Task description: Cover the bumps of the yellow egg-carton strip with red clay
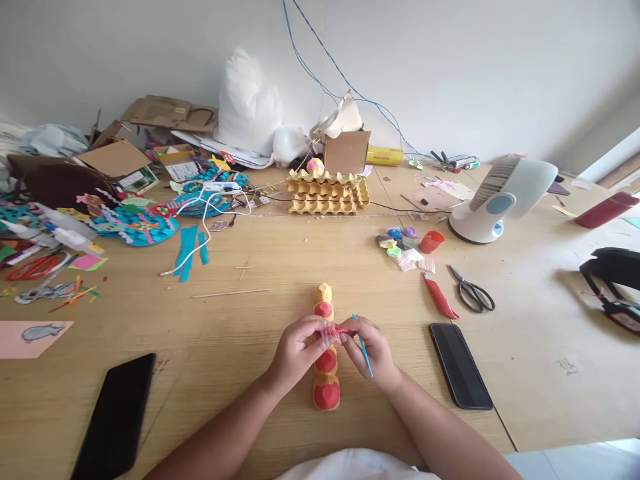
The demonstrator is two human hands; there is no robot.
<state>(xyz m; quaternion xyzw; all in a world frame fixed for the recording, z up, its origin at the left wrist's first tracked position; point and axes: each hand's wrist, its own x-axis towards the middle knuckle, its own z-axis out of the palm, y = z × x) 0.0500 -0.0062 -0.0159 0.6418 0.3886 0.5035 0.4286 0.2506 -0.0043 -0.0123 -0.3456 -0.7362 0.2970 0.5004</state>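
My left hand (299, 348) is closed, pinching a small clear plastic packet (329, 333) with red, clay-like material in it. Fingers of my right hand (376, 357) meet the packet's red end and also hold a thin blue modelling tool (369, 365), which slants down across them. Beneath both hands a strip of egg carton (327, 377) lies lengthwise on the table, its bumps covered in red (327, 396) and its far end pale yellow. The middle of the strip is partly hidden by my hands.
Phones lie left (117, 417) and right (461, 367). Black-handled scissors (475, 295), a red packet (440, 295), an orange cup (431, 241) and coloured clay packets (395, 233) are at right. Egg cartons (327, 193) and a white fan (500, 197) stand behind; craft clutter fills the left.
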